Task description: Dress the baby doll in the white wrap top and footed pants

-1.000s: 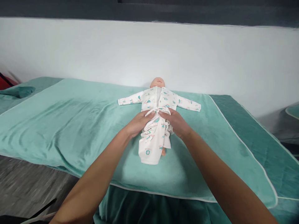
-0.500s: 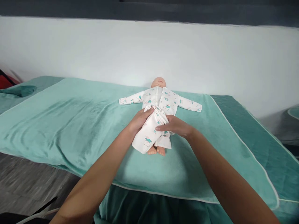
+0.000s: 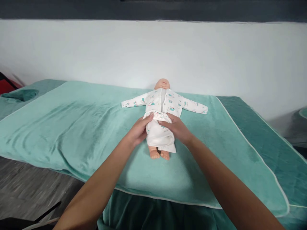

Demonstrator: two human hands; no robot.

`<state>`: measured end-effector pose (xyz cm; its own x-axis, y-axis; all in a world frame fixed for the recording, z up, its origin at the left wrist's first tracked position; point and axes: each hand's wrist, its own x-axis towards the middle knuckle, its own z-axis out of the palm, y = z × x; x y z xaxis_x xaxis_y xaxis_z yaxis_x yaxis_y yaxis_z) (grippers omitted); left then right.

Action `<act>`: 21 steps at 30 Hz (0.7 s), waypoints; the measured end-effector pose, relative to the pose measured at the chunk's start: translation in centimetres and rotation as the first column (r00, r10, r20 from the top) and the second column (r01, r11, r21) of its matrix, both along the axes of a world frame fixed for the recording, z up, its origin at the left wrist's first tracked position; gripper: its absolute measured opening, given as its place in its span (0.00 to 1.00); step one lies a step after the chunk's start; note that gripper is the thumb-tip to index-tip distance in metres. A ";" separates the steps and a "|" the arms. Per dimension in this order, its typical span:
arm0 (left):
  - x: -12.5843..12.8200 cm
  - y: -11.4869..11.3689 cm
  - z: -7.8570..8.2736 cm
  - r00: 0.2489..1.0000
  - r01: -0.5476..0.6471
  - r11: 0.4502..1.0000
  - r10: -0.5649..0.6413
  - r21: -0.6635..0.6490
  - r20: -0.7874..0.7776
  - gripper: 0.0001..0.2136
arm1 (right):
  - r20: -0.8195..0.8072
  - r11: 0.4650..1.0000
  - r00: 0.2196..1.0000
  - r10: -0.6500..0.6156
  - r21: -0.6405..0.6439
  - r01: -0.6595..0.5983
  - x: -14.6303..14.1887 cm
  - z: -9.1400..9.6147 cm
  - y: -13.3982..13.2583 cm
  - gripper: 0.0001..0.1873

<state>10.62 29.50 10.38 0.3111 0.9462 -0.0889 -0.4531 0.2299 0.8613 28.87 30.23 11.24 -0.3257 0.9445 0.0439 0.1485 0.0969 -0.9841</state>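
Note:
A baby doll (image 3: 163, 84) lies on its back, arms spread, in a white printed long-sleeved baby top (image 3: 175, 102). Over its lower body I hold a white printed baby garment (image 3: 159, 132), bunched at its upper edge, with a plainer white side showing below. My left hand (image 3: 141, 127) pinches the left of that edge, thumb on top. My right hand (image 3: 176, 126) grips the right side, thumb laid across the cloth. The doll's bare feet (image 3: 159, 155) stick out underneath. Whether the printed cloth by the right foot belongs to the held garment, I cannot tell.
A light green blanket (image 3: 79, 121) with pale piping covers the bed, over darker green bedding (image 3: 259, 127) on the right. Behind it stands a white wall (image 3: 153, 51). Grey flooring (image 3: 31, 179) shows at lower left, with a dark thin rod and a pale cable near it.
The garment has turned from a slanted hang at lower left to lying across the doll's legs, its plainer side now showing. My left hand has shifted slightly down and left; my right hand has risen slightly.

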 end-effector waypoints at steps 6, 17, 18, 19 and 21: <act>-0.5 -3.3 -0.1 0.998 -0.032 0.996 0.027 -0.082 -0.061 0.23 | 0.334 0.995 0.942 0.025 0.086 -0.057 -0.5 1.1 -0.8 0.14; 2.0 -13.7 0.8 0.969 -0.242 0.952 0.228 -0.189 -0.092 0.18 | 0.775 0.921 0.620 0.125 0.142 -0.363 -0.4 2.4 -1.3 0.05; 2.5 -14.2 0.7 0.963 -0.268 0.938 0.259 -0.220 -0.067 0.19 | 0.803 0.911 0.585 0.113 0.152 -0.384 -0.5 2.4 -1.3 0.05; 3.0 -14.7 0.4 0.957 -0.288 0.925 0.286 -0.249 -0.044 0.18 | 0.828 0.901 0.551 0.102 0.158 -0.405 -0.6 2.4 -1.3 0.06; 3.8 -15.6 -0.5 0.946 -0.312 0.902 0.323 -0.298 -0.013 0.18 | 0.862 0.886 0.498 0.093 0.157 -0.436 -0.8 2.5 -1.3 0.05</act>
<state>14.42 13.94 9.90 0.0068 0.9285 -0.3713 -0.5734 0.3078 0.7593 28.03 28.88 13.69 -0.6072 0.7866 -0.1119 0.7692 0.5467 -0.3307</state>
